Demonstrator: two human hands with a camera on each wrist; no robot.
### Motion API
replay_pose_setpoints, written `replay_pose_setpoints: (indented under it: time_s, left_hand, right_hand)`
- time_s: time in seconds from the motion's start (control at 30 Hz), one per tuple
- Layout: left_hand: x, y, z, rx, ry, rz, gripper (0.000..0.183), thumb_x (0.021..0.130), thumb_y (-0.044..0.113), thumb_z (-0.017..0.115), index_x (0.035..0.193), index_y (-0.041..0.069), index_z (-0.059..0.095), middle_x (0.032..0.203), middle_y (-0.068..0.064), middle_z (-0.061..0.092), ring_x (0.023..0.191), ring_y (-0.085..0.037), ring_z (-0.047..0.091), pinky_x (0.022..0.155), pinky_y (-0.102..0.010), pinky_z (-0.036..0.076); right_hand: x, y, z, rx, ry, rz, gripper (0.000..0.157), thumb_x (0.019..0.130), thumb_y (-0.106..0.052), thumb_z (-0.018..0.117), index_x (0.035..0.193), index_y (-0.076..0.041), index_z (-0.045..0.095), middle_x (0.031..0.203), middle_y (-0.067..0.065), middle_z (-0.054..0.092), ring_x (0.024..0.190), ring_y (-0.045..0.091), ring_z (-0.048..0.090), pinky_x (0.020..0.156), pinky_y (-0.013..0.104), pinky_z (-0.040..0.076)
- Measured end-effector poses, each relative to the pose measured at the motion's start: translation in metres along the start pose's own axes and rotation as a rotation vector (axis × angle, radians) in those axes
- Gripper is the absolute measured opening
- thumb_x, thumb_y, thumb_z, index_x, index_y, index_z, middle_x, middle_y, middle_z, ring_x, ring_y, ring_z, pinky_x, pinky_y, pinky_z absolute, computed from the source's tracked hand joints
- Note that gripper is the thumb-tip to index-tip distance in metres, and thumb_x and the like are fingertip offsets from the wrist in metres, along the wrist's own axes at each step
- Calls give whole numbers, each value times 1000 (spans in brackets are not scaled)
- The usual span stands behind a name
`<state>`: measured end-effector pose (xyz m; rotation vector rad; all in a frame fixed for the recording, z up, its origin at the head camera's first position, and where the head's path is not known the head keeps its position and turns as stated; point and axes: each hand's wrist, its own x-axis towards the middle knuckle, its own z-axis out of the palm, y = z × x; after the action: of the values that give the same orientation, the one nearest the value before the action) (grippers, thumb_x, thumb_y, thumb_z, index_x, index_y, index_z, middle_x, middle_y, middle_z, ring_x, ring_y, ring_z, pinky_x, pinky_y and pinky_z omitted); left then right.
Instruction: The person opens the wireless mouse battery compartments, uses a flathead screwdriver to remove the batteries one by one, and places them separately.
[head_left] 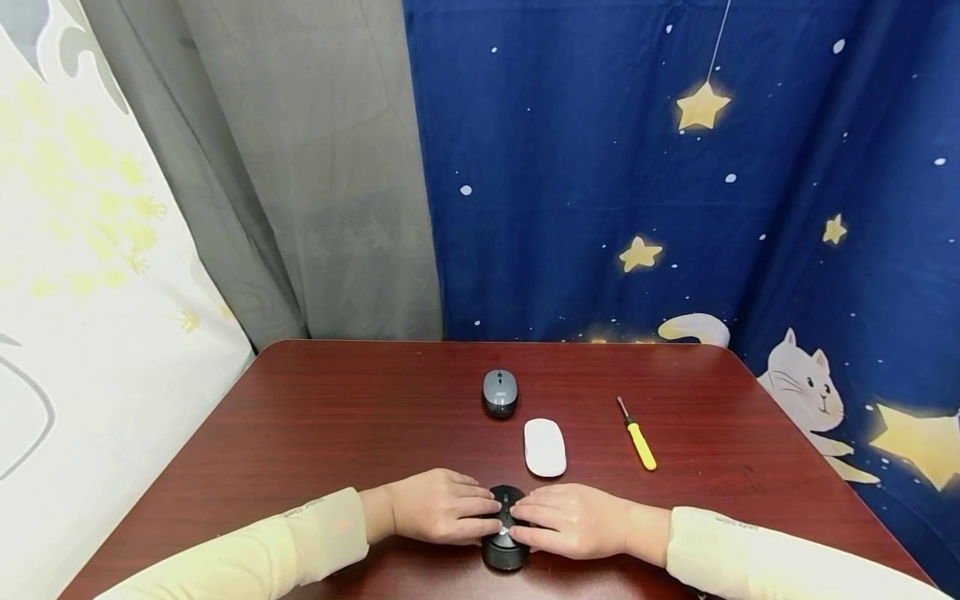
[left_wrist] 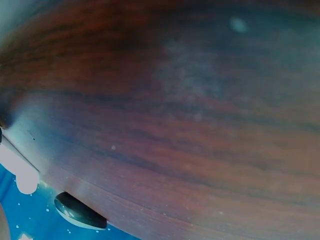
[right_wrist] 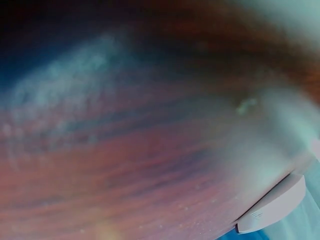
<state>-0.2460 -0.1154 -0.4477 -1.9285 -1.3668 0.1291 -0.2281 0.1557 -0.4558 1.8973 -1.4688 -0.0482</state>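
Note:
A black mouse [head_left: 506, 493] lies near the front of the table, its scroll wheel facing up at the far end. From the left side, the fingers of my left hand [head_left: 442, 506] rest over its top, looking fairly straight. My right hand [head_left: 577, 521] reaches in from the other side, palm down, with its fingertips on the top too. Both thumbs are hidden under the hands. Just beyond the right hand lies a white mouse [head_left: 545, 448], also seen in the right wrist view [right_wrist: 275, 205]. Farther back sits a grey and black mouse [head_left: 500, 392].
A screwdriver [head_left: 637, 437] with a yellow handle lies on the right side of the dark red table [head_left: 360, 400]. Behind the far edge hang a grey curtain [head_left: 322, 167] and a blue curtain [head_left: 555, 167] with stars. Both wrist views show mostly blurred tabletop.

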Motion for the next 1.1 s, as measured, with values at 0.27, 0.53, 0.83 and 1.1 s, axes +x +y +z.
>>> replay_pose_setpoints:
  time_s: [0.27,0.53,0.83,1.1]
  left_hand:
    - [1,0,-4,36,-4,-5,29,98,27,55,114,7,69,111,-6,69,102,-17,66,85,-30,54]
    - [1,1,-8,26,-28,-65,33,101,23,49,120,1,65,115,-11,67,107,-18,64,88,-30,53]
    - [0,2,-11,-148,-7,-266,36,101,21,50,126,-4,57,119,-11,65,111,-17,61,96,-27,47]
    - [4,1,-14,-216,106,-415,35,100,15,50,128,-7,53,119,-13,63,111,-19,61,98,-26,46]
  right_hand:
    - [-1,1,-3,-50,23,-9,27,103,-18,47,110,-3,68,108,14,67,102,21,65,89,35,53]
    - [-2,1,-4,-53,48,48,30,102,-20,48,110,2,66,109,16,67,102,23,66,89,35,53]
    - [1,3,-10,23,32,210,34,103,-20,45,120,6,59,117,15,65,110,22,62,96,32,49]
    - [7,2,-15,145,87,414,36,104,-19,44,127,7,53,120,14,63,110,21,62,93,30,50]
